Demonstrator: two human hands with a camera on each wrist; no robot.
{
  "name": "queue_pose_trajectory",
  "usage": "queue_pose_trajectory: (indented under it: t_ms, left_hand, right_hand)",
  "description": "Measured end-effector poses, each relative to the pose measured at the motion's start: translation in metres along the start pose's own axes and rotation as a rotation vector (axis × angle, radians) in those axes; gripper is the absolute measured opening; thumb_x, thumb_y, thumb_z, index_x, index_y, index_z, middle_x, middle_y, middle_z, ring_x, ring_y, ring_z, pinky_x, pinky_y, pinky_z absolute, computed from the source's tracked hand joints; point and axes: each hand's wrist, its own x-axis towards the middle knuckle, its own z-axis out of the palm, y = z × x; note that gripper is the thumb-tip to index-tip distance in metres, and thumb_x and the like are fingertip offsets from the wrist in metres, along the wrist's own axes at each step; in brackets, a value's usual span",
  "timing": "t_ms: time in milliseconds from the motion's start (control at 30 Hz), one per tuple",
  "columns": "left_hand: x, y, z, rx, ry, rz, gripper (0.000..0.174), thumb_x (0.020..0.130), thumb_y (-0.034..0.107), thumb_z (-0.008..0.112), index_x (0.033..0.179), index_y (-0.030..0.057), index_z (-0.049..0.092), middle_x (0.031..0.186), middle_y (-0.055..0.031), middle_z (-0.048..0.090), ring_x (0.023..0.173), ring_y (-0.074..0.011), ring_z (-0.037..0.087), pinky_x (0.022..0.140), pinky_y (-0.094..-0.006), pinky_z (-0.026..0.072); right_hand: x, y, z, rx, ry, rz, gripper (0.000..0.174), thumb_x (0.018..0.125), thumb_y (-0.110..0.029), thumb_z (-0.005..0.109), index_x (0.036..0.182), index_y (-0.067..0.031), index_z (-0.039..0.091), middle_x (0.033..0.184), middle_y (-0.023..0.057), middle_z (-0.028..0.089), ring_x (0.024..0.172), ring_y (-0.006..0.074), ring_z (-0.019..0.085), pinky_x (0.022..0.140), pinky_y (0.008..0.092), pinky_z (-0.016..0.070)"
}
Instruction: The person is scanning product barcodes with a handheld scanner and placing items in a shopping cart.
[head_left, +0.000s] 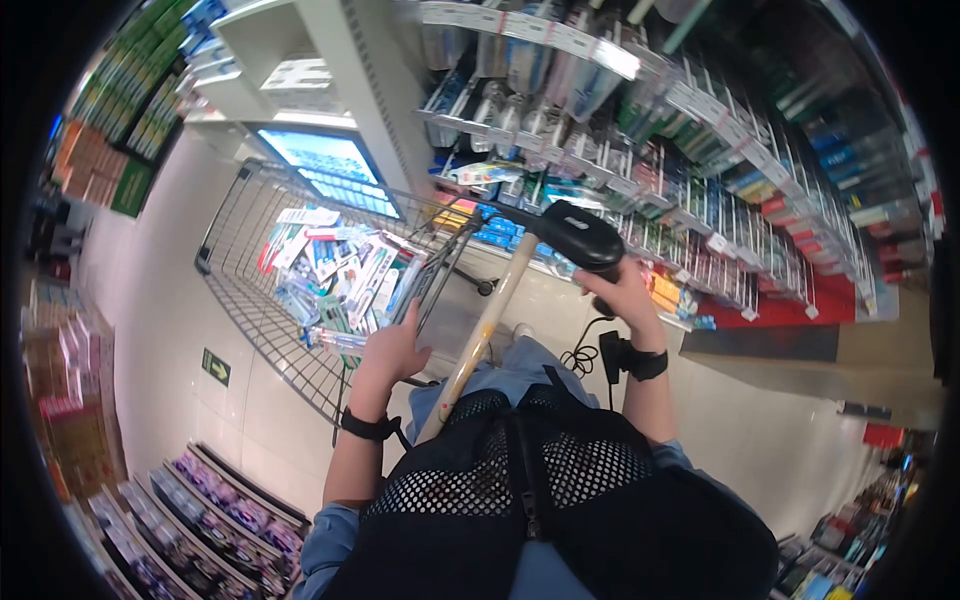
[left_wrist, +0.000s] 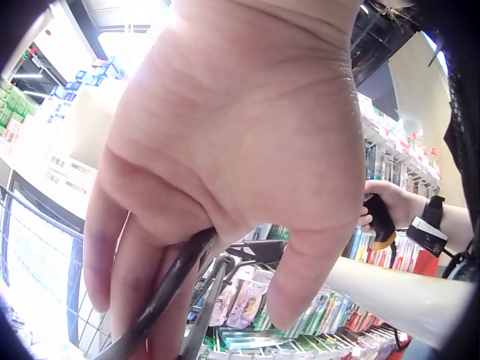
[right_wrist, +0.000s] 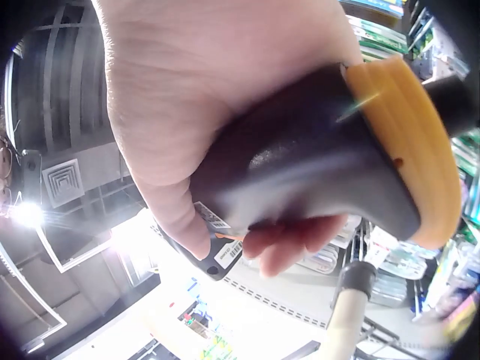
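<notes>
- The cart (head_left: 228,205) stands left of centre with its basket part-filled: a heap of carded packs (head_left: 335,268), toothbrush-like, lies at the near end, and bare wire shows beyond it.
- The left hand (head_left: 396,350) grasps the cart's folding wire flap (head_left: 436,278); in the left wrist view its fingers curl round a dark wire bar.
- The pale push handle (head_left: 486,328) runs between the two hands, and neither one is on it.
- The right hand (head_left: 626,296) is clenched round the grip of a black scanner (head_left: 582,238), held above the handle and clear of the packs.
- By my reading the work is mid-way: the goods are gathered and the scanner is ready, but no pack is in hand or under it.
- This is a shop aisle with a pale glossy floor (head_left: 770,440); stocked shelves (head_left: 700,190) rise on the right and more goods line the left.
</notes>
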Motion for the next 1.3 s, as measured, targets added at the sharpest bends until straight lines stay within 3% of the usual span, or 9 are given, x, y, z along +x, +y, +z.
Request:
queue_pose_trajectory:
  t_ms: [67, 200, 400, 500, 533, 700, 1000, 1133, 1300]
  left_hand:
    - [0.003, -0.003, 0.000, 0.058, -0.002, -0.016, 0.080, 0.072, 0.032, 0.060, 0.132, -0.0008, 0.019, 0.080, -0.0208, 0.061, 0.075, -0.0353, 0.059, 0.068, -0.0416, 0.0470]
    - [0.006, -0.007, -0.001, 0.083, -0.033, 0.032, 0.084, 0.072, 0.033, 0.061, 0.131, -0.0048, 0.017, 0.073, -0.0179, 0.061, 0.071, -0.0346, 0.060, 0.064, -0.0411, 0.0474]
    - [0.004, -0.007, 0.005, 0.095, -0.029, 0.035, 0.086, 0.071, 0.032, 0.061, 0.132, -0.0053, 0.013, 0.072, -0.0181, 0.061, 0.070, -0.0347, 0.060, 0.063, -0.0411, 0.0473]
    - [0.007, -0.017, 0.009, 0.088, -0.016, 0.041, 0.085, 0.071, 0.032, 0.061, 0.133, -0.0020, 0.015, 0.073, -0.0220, 0.060, 0.071, -0.0372, 0.059, 0.065, -0.0428, 0.0469]
    - [0.010, -0.025, 0.017, 0.109, 0.039, 0.069, 0.084, 0.071, 0.030, 0.063, 0.133, -0.0010, 0.016, 0.066, -0.0148, 0.060, 0.063, -0.0324, 0.058, 0.057, -0.0384, 0.0456]
    - [0.005, -0.019, 0.015, 0.106, -0.016, 0.050, 0.086, 0.071, 0.028, 0.064, 0.133, -0.0023, 0.013, 0.066, -0.0151, 0.060, 0.064, -0.0319, 0.059, 0.057, -0.0383, 0.0454]
    - [-0.005, -0.044, 0.007, 0.136, -0.211, 0.131, 0.086, 0.073, 0.037, 0.061, 0.129, -0.0109, 0.016, 0.081, -0.0279, 0.059, 0.083, -0.0405, 0.058, 0.072, -0.0423, 0.0456]
    - [-0.013, -0.069, 0.020, 0.188, -0.156, 0.207, 0.086, 0.072, 0.038, 0.061, 0.128, -0.0112, 0.018, 0.079, -0.0272, 0.059, 0.081, -0.0394, 0.058, 0.070, -0.0427, 0.0457]
    - [-0.026, -0.084, 0.024, 0.190, -0.136, 0.230, 0.084, 0.071, 0.035, 0.062, 0.127, -0.0124, 0.021, 0.072, -0.0210, 0.060, 0.072, -0.0359, 0.059, 0.064, -0.0399, 0.0462]
  right_hand:
    - [-0.008, -0.005, 0.007, -0.056, -0.099, 0.148, 0.032, 0.072, -0.017, 0.071, 0.097, -0.0033, 0.056, 0.076, 0.0005, 0.059, 0.063, 0.0063, 0.054, 0.051, 0.0205, 0.0421]
    - [-0.027, 0.012, 0.015, 0.054, -0.041, -0.061, 0.035, 0.073, -0.017, 0.070, 0.103, -0.0045, 0.056, 0.078, -0.0015, 0.057, 0.062, 0.0047, 0.050, 0.051, 0.0205, 0.0422]
    - [-0.060, 0.004, -0.002, 0.072, -0.005, 0.103, 0.035, 0.073, -0.015, 0.069, 0.104, -0.0040, 0.056, 0.084, -0.0005, 0.058, 0.071, 0.0052, 0.051, 0.062, 0.0211, 0.0431]
    - [-0.068, 0.021, 0.001, 0.105, 0.044, -0.055, 0.035, 0.073, -0.014, 0.069, 0.104, -0.0037, 0.056, 0.087, 0.0006, 0.059, 0.078, 0.0062, 0.052, 0.070, 0.0227, 0.0430]
    - [-0.073, 0.023, 0.002, 0.095, 0.046, -0.073, 0.035, 0.073, -0.014, 0.069, 0.105, -0.0037, 0.056, 0.088, 0.0007, 0.059, 0.079, 0.0065, 0.052, 0.071, 0.0232, 0.0430]
    - [-0.089, 0.032, 0.002, 0.216, 0.083, -0.030, 0.039, 0.074, -0.015, 0.068, 0.109, -0.0057, 0.053, 0.083, 0.0004, 0.059, 0.064, 0.0044, 0.050, 0.054, 0.0205, 0.0421]
    - [-0.120, 0.030, 0.040, 0.183, 0.192, -0.104, 0.034, 0.074, -0.012, 0.068, 0.104, -0.0045, 0.055, 0.081, -0.0011, 0.058, 0.066, 0.0045, 0.053, 0.056, 0.0207, 0.0446]
    - [-0.129, 0.043, 0.072, 0.213, 0.210, -0.146, 0.040, 0.074, -0.013, 0.068, 0.110, -0.0047, 0.053, 0.088, 0.0009, 0.060, 0.077, 0.0057, 0.052, 0.067, 0.0223, 0.0436]
    - [-0.129, 0.045, 0.091, 0.089, 0.193, -0.202, 0.041, 0.073, -0.014, 0.069, 0.110, -0.0047, 0.053, 0.088, 0.0010, 0.059, 0.074, 0.0058, 0.052, 0.065, 0.0227, 0.0444]
